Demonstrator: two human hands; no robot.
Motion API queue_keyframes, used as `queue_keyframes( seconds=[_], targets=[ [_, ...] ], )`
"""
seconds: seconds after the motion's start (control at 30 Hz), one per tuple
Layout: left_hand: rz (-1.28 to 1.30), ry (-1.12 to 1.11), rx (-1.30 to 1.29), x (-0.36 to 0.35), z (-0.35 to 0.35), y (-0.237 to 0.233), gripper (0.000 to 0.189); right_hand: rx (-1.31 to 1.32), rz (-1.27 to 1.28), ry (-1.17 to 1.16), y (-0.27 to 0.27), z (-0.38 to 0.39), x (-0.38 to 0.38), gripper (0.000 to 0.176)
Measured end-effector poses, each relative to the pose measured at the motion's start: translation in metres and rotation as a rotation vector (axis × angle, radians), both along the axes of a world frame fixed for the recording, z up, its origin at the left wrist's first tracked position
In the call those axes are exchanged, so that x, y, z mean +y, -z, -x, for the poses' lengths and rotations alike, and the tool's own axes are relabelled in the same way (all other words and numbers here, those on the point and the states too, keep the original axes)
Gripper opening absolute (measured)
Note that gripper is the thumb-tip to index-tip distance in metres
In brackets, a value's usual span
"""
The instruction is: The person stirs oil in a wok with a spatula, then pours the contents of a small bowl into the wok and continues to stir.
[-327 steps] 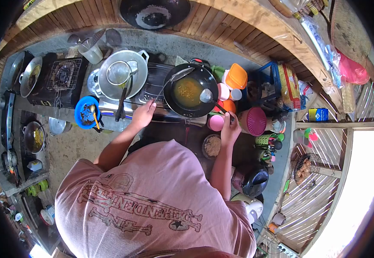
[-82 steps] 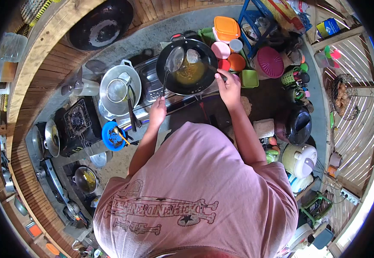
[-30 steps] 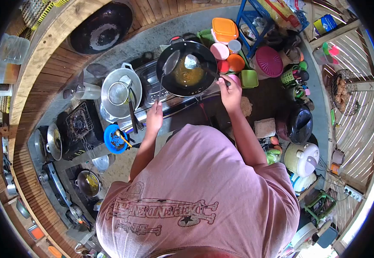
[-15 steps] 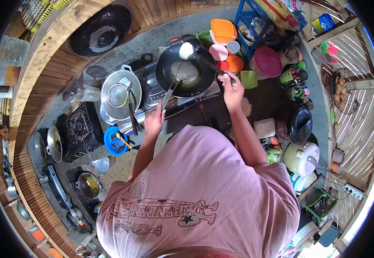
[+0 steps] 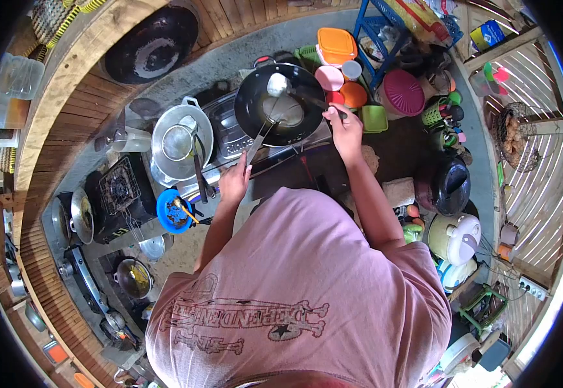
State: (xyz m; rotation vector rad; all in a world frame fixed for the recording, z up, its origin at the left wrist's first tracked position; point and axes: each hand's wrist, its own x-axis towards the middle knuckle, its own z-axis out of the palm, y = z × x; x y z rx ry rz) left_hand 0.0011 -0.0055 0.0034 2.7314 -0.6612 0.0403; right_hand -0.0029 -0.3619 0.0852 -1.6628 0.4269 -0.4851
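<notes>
A black wok (image 5: pixel 249 100) sits on the stove with a pale patch of food in its middle. My left hand (image 5: pixel 235 183) grips the long handle of a metal spatula (image 5: pixel 263 129), whose blade lies down in the wok. My right hand (image 5: pixel 345 128) holds the dark handle of a ladle (image 5: pixel 277 84); its bowl hangs over the wok's far side. Both hands are at the stove's front edge, left and right of the wok.
Left of the wok stands a silver pot with a strainer (image 5: pixel 179 139), then a blue bowl (image 5: pixel 172 210) and a black grill stove (image 5: pixel 118 189). Coloured plastic containers (image 5: pixel 337 45) and a pink lidded jar (image 5: pixel 405 92) crowd the right. A second wok (image 5: pixel 152 43) hangs on the wooden wall.
The spatula came down from the wok's left rim into its middle. The ladle swung from over the food to the far rim, then slightly back down.
</notes>
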Motion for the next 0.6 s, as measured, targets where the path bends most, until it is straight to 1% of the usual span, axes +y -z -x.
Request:
queue_keyframes(
  seconds=[0.03,0.1,0.13,0.2,0.27,0.33,0.4,0.47,0.53,0.6],
  targets=[
    [-0.008,0.008,0.001,0.0,0.0,-0.001,0.053,0.0,0.0,0.002,-0.002,0.001,0.002,0.027],
    [-0.017,0.014,0.001,0.0,0.0,-0.002,0.053,-0.157,0.0,0.041,-0.007,0.001,0.007,0.026],
    [-0.016,0.003,0.015,-0.001,0.0,-0.003,0.053,-0.158,0.0,0.04,-0.012,0.001,0.007,0.026],
    [-0.015,-0.006,0.032,-0.003,0.002,-0.003,0.053,-0.087,0.215,-0.078,-0.021,0.004,0.005,0.024],
    [-0.036,0.012,0.02,-0.003,0.002,-0.004,0.052,-0.112,0.191,-0.053,-0.012,0.004,0.006,0.022],
    [-0.033,0.005,0.028,-0.003,0.001,-0.004,0.052,-0.139,0.168,-0.032,-0.015,0.003,0.009,0.021],
    [-0.028,-0.001,0.038,-0.004,0.002,-0.004,0.052,-0.186,0.346,-0.037,-0.019,0.005,0.01,0.021],
    [-0.035,-0.016,0.047,-0.004,0.001,-0.006,0.051,-0.153,0.319,-0.056,0.0,0.002,0.006,0.021],
    [-0.052,-0.015,0.063,-0.005,0.002,-0.01,0.05,-0.121,0.291,-0.077,-0.005,0.003,0.008,0.022],
    [-0.067,-0.019,0.076,-0.005,0.002,-0.01,0.05,-0.206,0.398,-0.03,-0.016,0.007,0.009,0.021]
  ],
)
